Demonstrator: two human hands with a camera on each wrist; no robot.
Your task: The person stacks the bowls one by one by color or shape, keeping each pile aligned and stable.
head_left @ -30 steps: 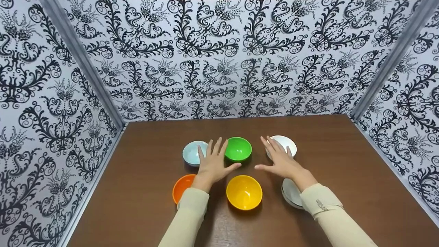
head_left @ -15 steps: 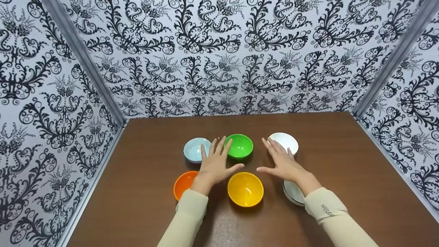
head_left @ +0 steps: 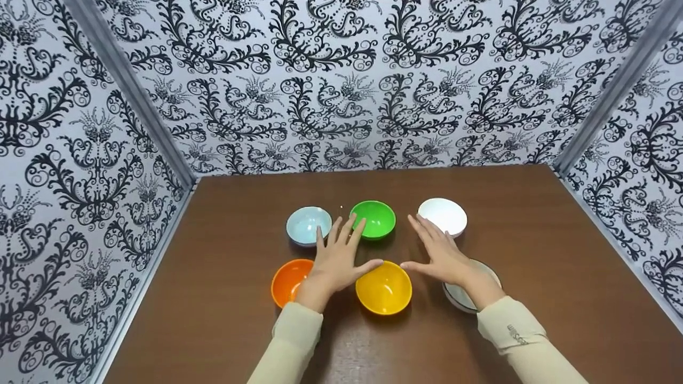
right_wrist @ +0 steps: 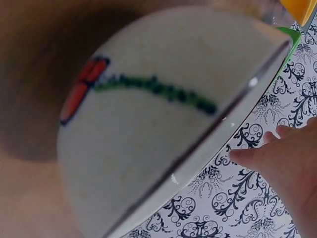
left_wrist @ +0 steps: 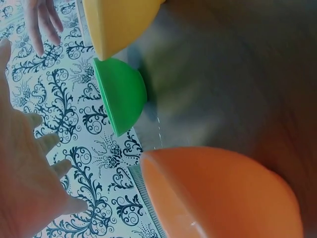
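My left hand (head_left: 337, 262) hovers with spread fingers between the orange bowl (head_left: 288, 281), the light blue bowl (head_left: 305, 226), the green bowl (head_left: 380, 220) and the yellow bowl (head_left: 384, 296). It holds nothing. To its right, my right hand (head_left: 442, 260) is likewise spread and holds nothing, over the space between the white bowl (head_left: 445, 214) and a dark-rimmed whitish bowl (head_left: 460, 300). In the right wrist view that whitish bowl (right_wrist: 148, 129) shows a red and green painted pattern. The wrists partly cover the orange bowl and the dark-rimmed bowl.
The bowls stand in two rows on a brown table (head_left: 229, 256). Patterned black-and-white walls (head_left: 341, 106) close in the back and both sides, with grey strips (head_left: 139, 106) along the corners.
Bowls and table sit slightly higher in the head view as the view tilts down. Both hands stay spread, and their position over the bowls shifts slightly nearer to the front row.
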